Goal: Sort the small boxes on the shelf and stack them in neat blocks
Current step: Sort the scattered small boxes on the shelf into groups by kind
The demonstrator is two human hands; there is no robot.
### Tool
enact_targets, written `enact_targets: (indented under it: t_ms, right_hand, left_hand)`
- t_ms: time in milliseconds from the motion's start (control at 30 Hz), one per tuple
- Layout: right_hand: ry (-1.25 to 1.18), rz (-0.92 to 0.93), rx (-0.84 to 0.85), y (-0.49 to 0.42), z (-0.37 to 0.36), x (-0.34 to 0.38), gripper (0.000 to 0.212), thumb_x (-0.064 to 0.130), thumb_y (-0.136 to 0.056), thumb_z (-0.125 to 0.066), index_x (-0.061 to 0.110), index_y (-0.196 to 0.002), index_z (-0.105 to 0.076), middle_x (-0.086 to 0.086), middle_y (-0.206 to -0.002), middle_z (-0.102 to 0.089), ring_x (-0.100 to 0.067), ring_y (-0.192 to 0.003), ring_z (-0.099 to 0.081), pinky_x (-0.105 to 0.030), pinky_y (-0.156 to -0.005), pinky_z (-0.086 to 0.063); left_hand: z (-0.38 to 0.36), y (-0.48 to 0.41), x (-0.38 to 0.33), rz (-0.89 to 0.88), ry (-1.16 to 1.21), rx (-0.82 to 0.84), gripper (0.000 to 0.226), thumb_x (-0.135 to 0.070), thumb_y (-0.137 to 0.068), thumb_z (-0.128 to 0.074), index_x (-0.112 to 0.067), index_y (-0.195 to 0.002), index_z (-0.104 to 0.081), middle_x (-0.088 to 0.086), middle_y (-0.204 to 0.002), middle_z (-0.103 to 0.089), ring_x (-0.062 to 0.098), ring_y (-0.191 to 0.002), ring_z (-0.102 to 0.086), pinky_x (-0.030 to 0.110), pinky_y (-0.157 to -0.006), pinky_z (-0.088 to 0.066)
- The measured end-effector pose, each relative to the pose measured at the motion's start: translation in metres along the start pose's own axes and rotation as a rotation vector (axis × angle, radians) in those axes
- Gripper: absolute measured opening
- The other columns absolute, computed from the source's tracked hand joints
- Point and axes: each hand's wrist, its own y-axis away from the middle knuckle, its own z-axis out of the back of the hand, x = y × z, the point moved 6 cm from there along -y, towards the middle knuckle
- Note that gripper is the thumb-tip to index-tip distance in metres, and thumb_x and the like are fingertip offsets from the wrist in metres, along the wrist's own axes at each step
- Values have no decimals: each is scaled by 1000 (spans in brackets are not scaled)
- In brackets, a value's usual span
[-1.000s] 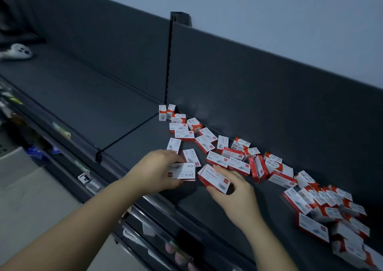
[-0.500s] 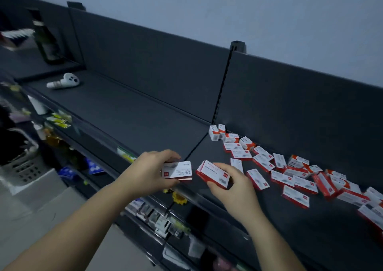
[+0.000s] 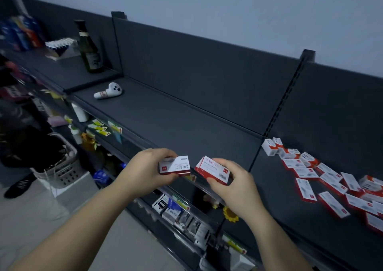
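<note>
Still gripping, with the left hand [image 3: 145, 171], a thin stack of small white-and-red cardboard boxes [image 3: 176, 165]: fingers curled over the far edge, thumb against the near one, printed face up, "24/6" legible upside down. Likewise pinching, with the right hand [image 3: 234, 185], a second flat white-and-red stack [image 3: 213, 170], fingers wrapped over the far side, thumb at the near barcode corner.

Carried leftward since half a second ago: then level with the slotted black upright divider [image 3: 284, 96], now at the front lip of the dark grey matte metal shelf [image 3: 165, 121], in the bay left of that divider. Kept side by side as before, close but apart.

Left well off to the right: the loose scatter of matching small boxes [image 3: 323, 177], flat and overlapping near the back panel, sharp-edged, with glossy print.

Fuller in view at left: a dark glass bottle [image 3: 89, 49] standing upright, a smooth white plastic handheld gadget [image 3: 108, 91] lying on its side, and a white perforated plastic basket [image 3: 62, 167] down on the floor.
</note>
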Motion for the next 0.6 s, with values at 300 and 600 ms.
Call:
enact_targets:
  t_ms: [300,600]
  right_hand:
    - [-30,46,57,-86,-59,13,38,20,-80,-77,35,-113,-67,19,-103,-67,0,-99,-63,-28,-84,-56]
    - [6,105,90,-181,-102,29,38,20,-78,-77,38,-110,-66,20,-101,-66,-4,-99,-62,-32,-86,-53]
  left_hand:
    - [19,-45,72,56,-21,-29,37,-43,-76,-74,-35,-111,-63,-23,-97,-62,1,-89,-55,16,-70,-43]
    - [48,-111,132,79,-29,-60,34,-47,-77,-70,-36,-108,-62,-25,-93,-60,3,-88,-56,22,-71,-45]
